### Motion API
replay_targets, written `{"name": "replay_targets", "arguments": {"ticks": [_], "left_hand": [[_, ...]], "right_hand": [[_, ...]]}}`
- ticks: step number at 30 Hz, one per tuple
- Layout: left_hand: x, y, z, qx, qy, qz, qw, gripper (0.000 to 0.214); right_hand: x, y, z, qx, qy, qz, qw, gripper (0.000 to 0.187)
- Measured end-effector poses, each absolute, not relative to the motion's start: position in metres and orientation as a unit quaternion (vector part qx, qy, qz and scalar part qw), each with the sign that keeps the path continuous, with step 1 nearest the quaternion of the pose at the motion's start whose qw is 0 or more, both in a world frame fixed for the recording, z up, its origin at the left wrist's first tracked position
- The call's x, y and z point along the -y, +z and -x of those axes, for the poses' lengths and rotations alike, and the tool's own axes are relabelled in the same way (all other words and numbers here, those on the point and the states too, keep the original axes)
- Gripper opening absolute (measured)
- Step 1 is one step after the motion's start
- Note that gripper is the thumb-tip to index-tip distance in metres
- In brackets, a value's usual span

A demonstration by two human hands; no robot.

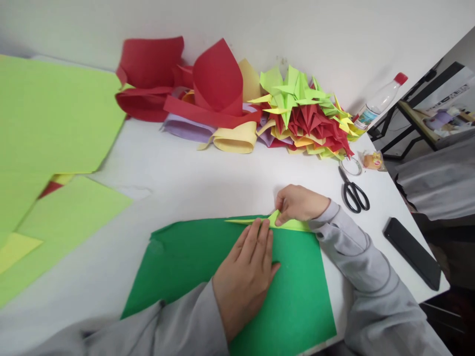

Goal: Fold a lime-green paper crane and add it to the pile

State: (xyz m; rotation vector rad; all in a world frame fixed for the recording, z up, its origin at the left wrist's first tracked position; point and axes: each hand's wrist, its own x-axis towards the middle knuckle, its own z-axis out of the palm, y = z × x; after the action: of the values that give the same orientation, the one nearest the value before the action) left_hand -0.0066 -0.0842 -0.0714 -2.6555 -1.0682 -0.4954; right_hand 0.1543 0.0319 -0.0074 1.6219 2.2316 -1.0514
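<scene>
A narrow folded strip of light green paper [293, 225] lies along the far edge of a dark green sheet [297, 291]. My left hand [247, 274] rests flat on the dark green sheet, fingers stretched out, with the fingertips touching the strip. My right hand [299, 202] pinches a small raised flap of the light green paper between thumb and fingers, just right of the left fingertips. Part of the strip is hidden behind the right hand and wrist.
Large light green sheets [55, 113] cover the left side. Red paper pieces [218, 79] and a pile of folded paper stars [308, 109] stand along the wall. On the right are a plastic bottle [382, 101], scissors [354, 190], a tape roll [352, 165] and a black phone [411, 252].
</scene>
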Motion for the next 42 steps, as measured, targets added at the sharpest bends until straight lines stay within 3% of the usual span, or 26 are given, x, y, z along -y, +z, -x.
{"name": "replay_targets", "arguments": {"ticks": [12, 27, 42], "left_hand": [[0.080, -0.082, 0.004, 0.405, -0.200, 0.889, 0.079, 0.046], [0.076, -0.081, 0.009, 0.396, -0.188, 0.899, 0.024, 0.053], [0.077, -0.075, 0.006, 0.418, -0.149, 0.896, -0.006, 0.059]], "right_hand": [[-0.035, -0.015, -0.159, -0.755, -0.381, -0.527, 0.079, 0.024], [-0.023, 0.000, -0.151, -0.771, -0.234, -0.572, 0.152, 0.023], [-0.027, -0.008, -0.159, -0.779, -0.289, -0.544, 0.120, 0.021]]}}
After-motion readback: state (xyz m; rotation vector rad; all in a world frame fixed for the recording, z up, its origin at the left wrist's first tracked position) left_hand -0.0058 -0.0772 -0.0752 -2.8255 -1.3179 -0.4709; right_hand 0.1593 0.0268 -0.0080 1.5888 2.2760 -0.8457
